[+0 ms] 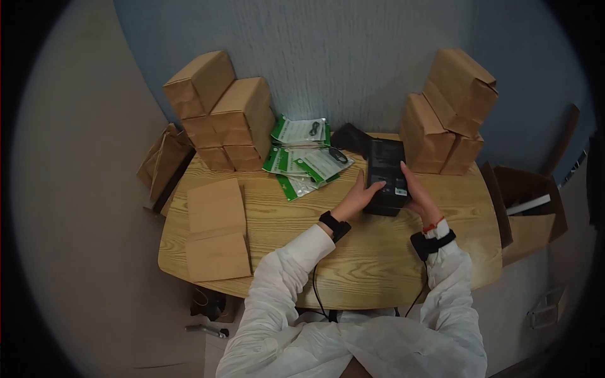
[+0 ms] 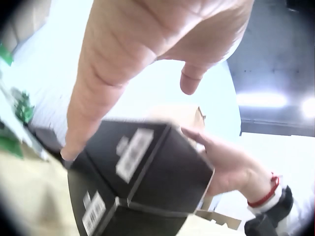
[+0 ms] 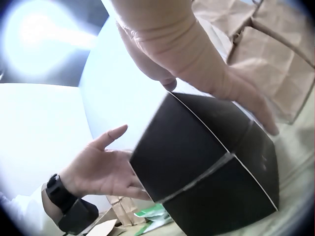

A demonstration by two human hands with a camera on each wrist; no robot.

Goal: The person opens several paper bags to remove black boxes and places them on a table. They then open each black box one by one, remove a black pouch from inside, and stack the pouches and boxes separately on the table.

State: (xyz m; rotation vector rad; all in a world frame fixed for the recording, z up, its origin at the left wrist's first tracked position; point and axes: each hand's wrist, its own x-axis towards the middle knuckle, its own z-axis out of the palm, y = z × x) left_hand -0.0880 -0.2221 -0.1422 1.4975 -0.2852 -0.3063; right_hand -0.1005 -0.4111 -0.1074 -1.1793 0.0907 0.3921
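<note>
Two black cardboard boxes, one box (image 2: 157, 162) against the other box (image 2: 142, 222), stand between my hands; each has a white barcode label in the left wrist view. From the head view I see mainly one black box (image 1: 386, 165). My left hand (image 1: 358, 196) is at its left side, fingers straight and thumb spread apart, a fingertip touching the box in the left wrist view. The right hand (image 1: 421, 196) lies along the opposite side, extended fingers against the box. In the right wrist view its fingers (image 3: 246, 93) reach over the upper box edge.
Brown paper packages (image 1: 242, 107) are stacked at the back left, more packages (image 1: 457, 94) at the back right. Green-and-white packets (image 1: 309, 165) lie mid-table beside a dark item (image 1: 351, 138). A flat folded brown package (image 1: 217, 230) lies front left. An open carton (image 1: 532, 208) stands off the right edge.
</note>
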